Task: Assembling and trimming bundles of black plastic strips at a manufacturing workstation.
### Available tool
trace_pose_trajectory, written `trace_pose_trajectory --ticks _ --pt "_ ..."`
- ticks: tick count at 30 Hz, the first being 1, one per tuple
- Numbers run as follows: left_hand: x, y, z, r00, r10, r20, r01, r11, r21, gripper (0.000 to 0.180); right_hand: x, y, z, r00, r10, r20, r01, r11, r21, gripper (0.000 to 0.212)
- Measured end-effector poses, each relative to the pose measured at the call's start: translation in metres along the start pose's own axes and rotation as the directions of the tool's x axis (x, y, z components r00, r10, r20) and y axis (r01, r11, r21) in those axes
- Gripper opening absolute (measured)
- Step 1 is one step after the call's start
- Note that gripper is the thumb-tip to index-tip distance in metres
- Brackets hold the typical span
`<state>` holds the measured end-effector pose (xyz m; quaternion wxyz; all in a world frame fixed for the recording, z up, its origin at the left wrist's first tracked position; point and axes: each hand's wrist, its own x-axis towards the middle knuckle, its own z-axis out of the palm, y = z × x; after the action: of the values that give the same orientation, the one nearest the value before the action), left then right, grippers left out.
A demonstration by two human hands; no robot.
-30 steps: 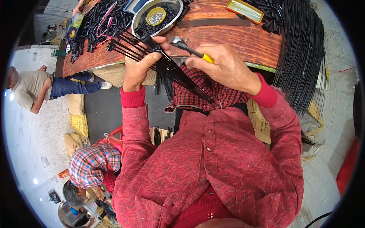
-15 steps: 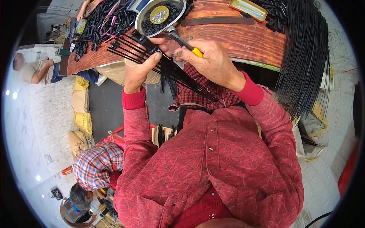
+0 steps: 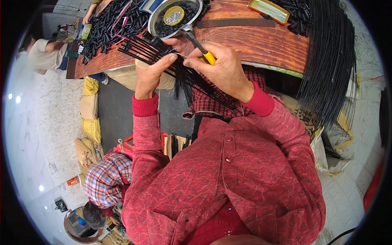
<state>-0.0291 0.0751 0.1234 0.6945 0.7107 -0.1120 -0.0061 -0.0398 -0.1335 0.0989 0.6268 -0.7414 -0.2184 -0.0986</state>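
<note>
My left hand (image 3: 152,76) is closed around a bundle of thin black ribs (image 3: 136,51), which look like umbrella ribs. They fan out to the left and trail down toward my lap, meeting at a dark hub near my thumb. In my right hand (image 3: 228,69), the fingers wrap a hand tool (image 3: 209,57) with a yellow grip, dark shaft and shiny metal head, whose exact kind I cannot tell. A fine wire (image 3: 181,54) runs between my hands, by the hub. My right thumb and forefinger pinch close to its end. The left fingertips are partly hidden behind the ribs.
On the wood-patterned table (image 3: 232,38) stands a metal bowl (image 3: 154,30) of small black parts, with a yellow dish (image 3: 165,16) of silvery bits. Black tubes (image 3: 110,34) lie heaped left; long black rods (image 3: 328,61) hang over the right edge. Co-workers sit nearby at left.
My right hand has shifted slightly left and down, nearer the left hand, and the tool has tilted more upright. The wire shows more plainly. A person at the far left has leaned away.
</note>
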Motion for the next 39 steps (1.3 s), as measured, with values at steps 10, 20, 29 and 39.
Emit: trace_pose_trajectory --ticks 10,20,29,39 --pt "0.002 0.003 -0.005 1.0 -0.02 -0.007 0.019 0.997 -0.075 0.038 -0.008 0.002 0.02 0.993 0.073 -0.096 -0.059 0.989 0.138 0.013" --pt "0.003 0.008 0.001 0.996 -0.032 -0.082 0.027 0.998 -0.053 0.04 -0.006 -0.009 0.029 0.972 -0.016 -0.234 0.029 0.998 0.051 0.021" --pt "0.0 0.016 0.01 0.997 0.016 -0.076 -0.019 0.999 -0.039 0.04 -0.004 -0.012 0.034 0.944 -0.047 -0.326 0.045 0.999 -0.016 0.021" --pt "0.0 0.017 0.012 0.999 0.023 -0.041 -0.025 0.998 -0.053 0.04 -0.003 -0.01 0.037 0.93 -0.079 -0.36 0.074 0.997 -0.027 0.019"
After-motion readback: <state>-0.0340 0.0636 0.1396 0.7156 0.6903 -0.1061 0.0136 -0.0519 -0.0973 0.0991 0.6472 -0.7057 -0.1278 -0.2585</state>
